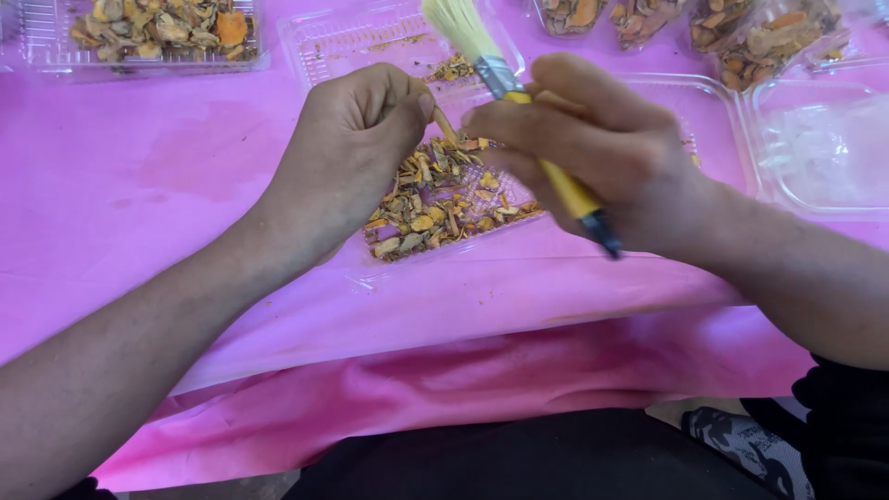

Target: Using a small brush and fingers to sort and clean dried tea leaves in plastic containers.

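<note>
My right hand [593,148] grips a paintbrush [505,83] with a yellow handle, a metal band and pale bristles that point up and away. My left hand [356,143] is closed, its thumb and fingers pinching a small thin orange-brown piece [444,123] that also touches my right fingertips. Both hands hover over a clear plastic tray [444,252] holding a heap of dried orange and brown chips [435,199].
A pink cloth [139,185] covers the table and hangs over its near edge. More clear trays of dried chips sit at the far left [157,32] and far right [769,32]. An open clear lid [820,148] lies at the right.
</note>
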